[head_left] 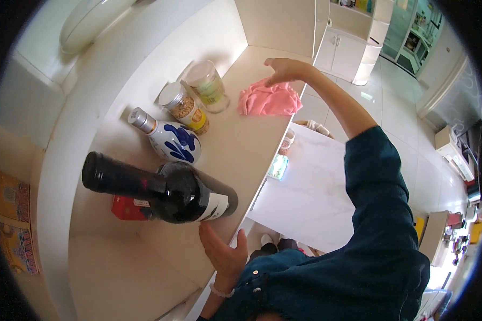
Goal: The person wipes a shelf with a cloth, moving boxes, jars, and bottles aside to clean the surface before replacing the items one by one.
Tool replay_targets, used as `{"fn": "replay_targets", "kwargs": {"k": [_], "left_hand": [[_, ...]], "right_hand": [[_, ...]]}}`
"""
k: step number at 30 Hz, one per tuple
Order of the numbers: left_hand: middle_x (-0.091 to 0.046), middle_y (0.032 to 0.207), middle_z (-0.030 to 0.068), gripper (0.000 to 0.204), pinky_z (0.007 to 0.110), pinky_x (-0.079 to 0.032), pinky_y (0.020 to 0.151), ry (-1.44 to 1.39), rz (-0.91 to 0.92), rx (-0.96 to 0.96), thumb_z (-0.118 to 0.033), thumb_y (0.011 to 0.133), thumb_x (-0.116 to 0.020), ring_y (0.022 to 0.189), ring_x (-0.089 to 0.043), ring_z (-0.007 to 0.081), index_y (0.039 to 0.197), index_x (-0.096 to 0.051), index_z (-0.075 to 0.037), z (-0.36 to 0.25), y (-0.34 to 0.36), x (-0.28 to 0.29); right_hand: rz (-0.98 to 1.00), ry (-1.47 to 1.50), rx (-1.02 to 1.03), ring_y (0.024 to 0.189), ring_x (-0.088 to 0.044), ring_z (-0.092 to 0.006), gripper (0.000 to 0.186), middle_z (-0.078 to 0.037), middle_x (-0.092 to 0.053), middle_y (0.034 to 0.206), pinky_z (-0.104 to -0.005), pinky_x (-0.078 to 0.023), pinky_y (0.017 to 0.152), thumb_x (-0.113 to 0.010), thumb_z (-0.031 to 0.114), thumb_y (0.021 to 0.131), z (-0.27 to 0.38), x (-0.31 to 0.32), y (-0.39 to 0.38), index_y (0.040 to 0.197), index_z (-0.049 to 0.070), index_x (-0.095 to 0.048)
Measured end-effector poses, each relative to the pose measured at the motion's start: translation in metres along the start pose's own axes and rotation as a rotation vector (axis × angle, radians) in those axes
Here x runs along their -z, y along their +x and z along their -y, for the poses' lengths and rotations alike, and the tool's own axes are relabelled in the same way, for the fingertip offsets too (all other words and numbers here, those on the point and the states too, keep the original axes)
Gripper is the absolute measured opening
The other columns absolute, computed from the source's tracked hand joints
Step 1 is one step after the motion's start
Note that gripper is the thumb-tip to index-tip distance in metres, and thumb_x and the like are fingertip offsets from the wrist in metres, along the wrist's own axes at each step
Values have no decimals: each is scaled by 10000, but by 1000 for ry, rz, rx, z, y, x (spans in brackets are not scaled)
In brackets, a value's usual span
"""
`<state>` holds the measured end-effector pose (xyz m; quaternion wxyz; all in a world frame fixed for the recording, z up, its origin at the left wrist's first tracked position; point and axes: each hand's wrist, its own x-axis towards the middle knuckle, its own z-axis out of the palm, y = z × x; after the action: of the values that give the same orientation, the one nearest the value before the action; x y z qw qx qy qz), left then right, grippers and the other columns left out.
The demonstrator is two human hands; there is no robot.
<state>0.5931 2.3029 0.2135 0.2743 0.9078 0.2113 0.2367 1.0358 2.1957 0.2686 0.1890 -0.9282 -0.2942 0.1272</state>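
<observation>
My left hand, with a beaded bracelet at its wrist, is open, thumb apart. Its fingertips are beside a dark wine bottle with a white label; I cannot tell whether they touch it. Over a crumpled pink cloth at the shelf's far end, my right hand is open with thumb and fingers spread. Between the wine bottle and the cloth stand a white-and-blue ceramic bottle, a silver-lidded jar of brownish bits and a clear, pale-lidded jar.
These things stand on a cream shelf with a raised back wall. A red box sits partly hidden behind the wine bottle. Below the shelf edge is a white marbled table with a tissue pack on it. A white cabinet stands farther off.
</observation>
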Motion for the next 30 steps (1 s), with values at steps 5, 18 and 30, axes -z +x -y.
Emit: {"fn": "replay_targets", "kwargs": {"k": [5,18,30], "left_hand": [[-292,1342,263,847,437,-246,1054,-120,57,41,-8,698,-608,1258,-318,369,1382,-112,47,-2,6,5],[-204,1371,275,889,434,-149,1080,-218,95,142,2,689,-581,1289,-243,369,1379,-23,61,-10,6,9],[-326,1241,235,826,438,-216,1038,-287,25,209,-53,681,-583,1191,-338,350,1348,-107,55,-16,9,9]], "right_hand": [[-254,-30,722,1226,-383,-320,298,-147,-535,1219,-408,-355,1001,-571,196,832,16,-28,-21,1096,64,-615],[-242,-303,621,1337,-244,-216,514,-41,-311,1431,-455,-221,1048,-252,432,949,16,-82,21,1358,133,-342],[-214,-214,64,1376,-125,-266,637,-103,-204,1479,-481,-127,1085,-239,500,912,37,-65,104,1382,76,-309]]}}
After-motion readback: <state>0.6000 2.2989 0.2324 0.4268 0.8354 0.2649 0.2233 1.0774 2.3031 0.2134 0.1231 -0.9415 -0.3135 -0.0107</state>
